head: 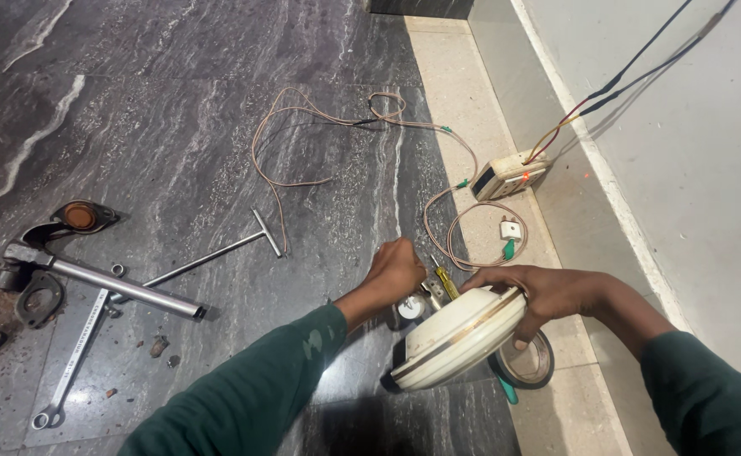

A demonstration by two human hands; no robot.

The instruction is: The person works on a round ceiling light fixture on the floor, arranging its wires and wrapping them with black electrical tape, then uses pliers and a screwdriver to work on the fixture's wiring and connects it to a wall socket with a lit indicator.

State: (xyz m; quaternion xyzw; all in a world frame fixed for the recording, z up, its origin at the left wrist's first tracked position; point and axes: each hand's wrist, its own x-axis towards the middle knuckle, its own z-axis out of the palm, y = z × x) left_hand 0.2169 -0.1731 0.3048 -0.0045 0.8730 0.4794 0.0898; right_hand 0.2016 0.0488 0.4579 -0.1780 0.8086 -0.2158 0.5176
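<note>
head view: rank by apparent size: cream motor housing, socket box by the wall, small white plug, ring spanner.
1. Cream motor housing, held by right hand; close to camera, so inflated.
2. Ring spanner: longer than the housing but far thinner; order with it unsure.
3. Socket box.
4. White plug.

Tool in left hand [396, 268] mostly hidden by fist, perhaps screwdriver [447, 282]; motor housing [459, 336] underside unseen.

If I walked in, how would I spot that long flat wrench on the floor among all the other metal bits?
Start at the dark marbled stone floor and look to its left edge, where metal parts lie in a cluster. The flat wrench runs from under the shiny round tube down toward the near corner. Unlike the tube and the thin T-handled rod, it is flat and ends in a ring.
</note>
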